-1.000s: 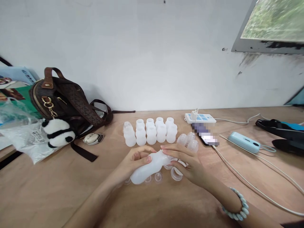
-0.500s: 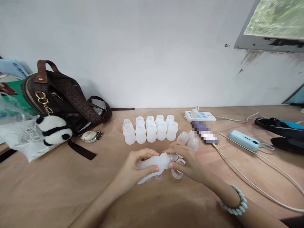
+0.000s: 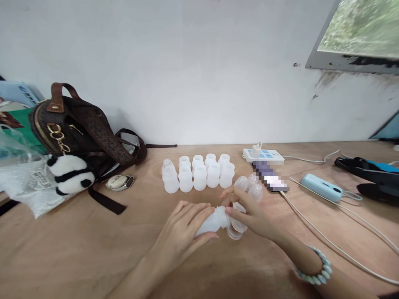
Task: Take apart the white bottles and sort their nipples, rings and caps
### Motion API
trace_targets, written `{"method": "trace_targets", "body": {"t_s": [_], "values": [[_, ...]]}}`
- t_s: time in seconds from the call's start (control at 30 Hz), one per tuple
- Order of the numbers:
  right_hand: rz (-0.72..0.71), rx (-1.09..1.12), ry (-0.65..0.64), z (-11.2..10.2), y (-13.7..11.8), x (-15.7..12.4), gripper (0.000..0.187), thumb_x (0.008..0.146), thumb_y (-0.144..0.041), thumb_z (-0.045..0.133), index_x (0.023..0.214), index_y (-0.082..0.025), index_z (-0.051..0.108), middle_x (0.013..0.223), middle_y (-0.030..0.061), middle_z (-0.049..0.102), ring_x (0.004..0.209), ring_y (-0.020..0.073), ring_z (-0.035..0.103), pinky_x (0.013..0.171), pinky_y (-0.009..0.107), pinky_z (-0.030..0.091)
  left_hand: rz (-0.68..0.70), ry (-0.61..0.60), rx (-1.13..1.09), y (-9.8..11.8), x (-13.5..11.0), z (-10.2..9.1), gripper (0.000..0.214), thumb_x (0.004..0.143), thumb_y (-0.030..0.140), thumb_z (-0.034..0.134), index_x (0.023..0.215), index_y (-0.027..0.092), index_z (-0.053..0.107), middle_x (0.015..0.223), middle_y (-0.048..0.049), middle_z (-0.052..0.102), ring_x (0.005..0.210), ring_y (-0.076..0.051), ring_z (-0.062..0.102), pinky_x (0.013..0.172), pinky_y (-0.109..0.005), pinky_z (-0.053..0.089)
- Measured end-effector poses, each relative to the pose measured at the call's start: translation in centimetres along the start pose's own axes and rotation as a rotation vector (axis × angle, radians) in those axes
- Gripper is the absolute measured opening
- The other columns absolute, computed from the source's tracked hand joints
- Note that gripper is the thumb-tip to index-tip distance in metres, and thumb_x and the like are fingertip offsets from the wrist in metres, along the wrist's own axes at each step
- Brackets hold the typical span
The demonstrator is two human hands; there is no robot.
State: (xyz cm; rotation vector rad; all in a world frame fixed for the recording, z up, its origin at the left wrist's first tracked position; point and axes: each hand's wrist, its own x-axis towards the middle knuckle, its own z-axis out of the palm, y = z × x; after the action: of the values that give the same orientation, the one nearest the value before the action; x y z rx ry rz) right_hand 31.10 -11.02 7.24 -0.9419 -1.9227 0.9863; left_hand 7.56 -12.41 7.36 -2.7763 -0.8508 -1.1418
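My left hand (image 3: 187, 227) is wrapped over a milky white baby bottle (image 3: 209, 224) lying on its side above the table, its neck pointing right. The fingers of my right hand (image 3: 241, 211) are curled at the neck end, thumb and fingertips on the rim. Whatever they hold there is mostly hidden. Just below that hand lie clear plastic rings (image 3: 234, 232), partly covered by it. Behind it, several clear domed caps (image 3: 255, 192) stand grouped together. More white bottles (image 3: 200, 178) stand upright in two rows beyond my hands, and a clear dome (image 3: 167, 163) shows at the left end.
On the left sit a brown backpack (image 3: 77, 116), a panda plush (image 3: 73, 174), a plastic bag (image 3: 25, 191) and a watch-like gadget (image 3: 119, 182). To the right are a power strip (image 3: 268, 156), a phone (image 3: 269, 176), a blue power bank (image 3: 321, 187) and a white cable (image 3: 311, 232).
My left hand has rolled over the bottle, its back now facing up. The bottle has shifted slightly right and down. My right hand stays at its neck end.
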Motion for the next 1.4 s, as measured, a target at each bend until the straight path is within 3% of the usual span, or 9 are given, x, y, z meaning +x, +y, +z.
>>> {"method": "trace_targets", "body": {"t_s": [0.1, 0.23, 0.3, 0.47, 0.67, 0.8, 1.0, 1.23, 1.4], "values": [[0.063, 0.095, -0.017, 0.1, 0.2, 0.0, 0.036, 0.102, -0.051, 0.036, 0.117, -0.023, 0.052, 0.083, 0.0021, 0.064, 0.075, 0.0168, 0.061, 0.066, 0.031, 0.051, 0.030, 0.022, 0.042, 0.1, 0.0, 0.0, 0.035, 0.097, 0.042, 0.055, 0.123, 0.018, 0.055, 0.111, -0.0117, 0.073, 0.090, -0.024, 0.071, 0.076, -0.035, 0.047], [-0.036, 0.116, -0.112, -0.4, 0.0, 0.1, 0.049, 0.090, -0.051, 0.062, 0.129, -0.027, 0.044, 0.113, 0.0061, 0.062, 0.100, 0.0196, 0.060, 0.087, 0.036, 0.049, 0.023, 0.043, 0.073, -0.1, 0.0, 0.0, 0.034, 0.097, 0.041, 0.055, 0.121, 0.016, 0.055, 0.109, -0.0119, 0.074, 0.089, -0.024, 0.071, 0.076, -0.036, 0.046], [-0.028, 0.091, -0.096, -0.4, -0.1, 0.1, 0.049, 0.085, -0.046, 0.070, 0.123, -0.026, 0.047, 0.102, 0.0033, 0.063, 0.090, 0.0178, 0.059, 0.083, 0.034, 0.049, 0.024, 0.042, 0.075, -0.1, -0.1, 0.1, 0.034, 0.097, 0.042, 0.055, 0.120, 0.016, 0.055, 0.109, -0.0120, 0.074, 0.090, -0.025, 0.071, 0.076, -0.036, 0.045], [0.121, 0.110, -0.045, 0.0, -0.2, -0.2, 0.031, 0.096, -0.050, 0.051, 0.110, -0.022, 0.052, 0.074, -0.0012, 0.062, 0.068, 0.0163, 0.060, 0.063, 0.029, 0.049, -0.018, 0.034, 0.017, 0.0, -0.3, 0.4, 0.036, 0.095, 0.042, 0.059, 0.122, 0.019, 0.053, 0.109, -0.0100, 0.074, 0.091, -0.024, 0.071, 0.075, -0.035, 0.044], [-0.046, -0.078, -0.106, 0.3, -1.2, -0.4, 0.034, 0.086, -0.040, 0.069, 0.113, -0.023, 0.056, 0.097, 0.0034, 0.067, 0.087, 0.0193, 0.062, 0.072, 0.030, 0.050, -0.090, 0.040, -0.069, -0.1, -0.5, 0.6, 0.041, 0.091, 0.045, 0.064, 0.123, 0.022, 0.052, 0.107, -0.0071, 0.074, 0.090, -0.023, 0.070, 0.075, -0.034, 0.046], [-0.027, -0.068, -0.031, 1.0, -1.0, -0.5, 0.024, 0.085, -0.037, 0.068, 0.101, -0.022, 0.059, 0.083, 0.0007, 0.067, 0.074, 0.0170, 0.061, 0.063, 0.027, 0.046, -0.136, 0.069, -0.098, 0.1, -0.4, 0.5, 0.041, 0.089, 0.049, 0.065, 0.119, 0.023, 0.053, 0.100, -0.0045, 0.075, 0.083, -0.021, 0.069, 0.071, -0.033, 0.047], [0.049, -0.064, 0.020, 1.6, -0.4, -0.7, 0.021, 0.081, -0.036, 0.070, 0.090, -0.021, 0.058, 0.066, -0.0037, 0.057, 0.058, 0.0132, 0.050, 0.051, 0.024, 0.036, -0.031, 0.092, -0.085, 0.2, -0.5, 0.6, 0.039, 0.093, 0.044, 0.062, 0.124, 0.021, 0.051, 0.106, -0.0080, 0.075, 0.090, -0.022, 0.072, 0.074, -0.035, 0.048], [-0.111, -0.156, 0.135, 1.7, -0.2, -1.1, 0.023, 0.085, -0.041, 0.064, 0.097, -0.021, 0.060, 0.081, 0.0020, 0.064, 0.071, 0.0179, 0.058, 0.063, 0.029, 0.042, -0.289, 0.083, -0.158, 0.2, -0.2, 0.0, 0.049, 0.078, 0.060, 0.071, 0.111, 0.025, 0.059, 0.098, -0.0054, 0.076, 0.082, -0.024, 0.072, 0.070, -0.035, 0.056], [-0.066, -0.151, 0.131, 2.0, 0.0, -1.3, 0.016, 0.085, -0.037, 0.061, 0.088, -0.022, 0.057, 0.075, -0.0002, 0.060, 0.068, 0.0165, 0.054, 0.061, 0.027, 0.039, -0.158, 0.055, -0.072, -0.1, -0.3, 0.2, 0.047, 0.085, 0.060, 0.063, 0.108, 0.020, 0.059, 0.086, -0.0047, 0.073, 0.072, -0.021, 0.070, 0.060, -0.029, 0.056]]}}
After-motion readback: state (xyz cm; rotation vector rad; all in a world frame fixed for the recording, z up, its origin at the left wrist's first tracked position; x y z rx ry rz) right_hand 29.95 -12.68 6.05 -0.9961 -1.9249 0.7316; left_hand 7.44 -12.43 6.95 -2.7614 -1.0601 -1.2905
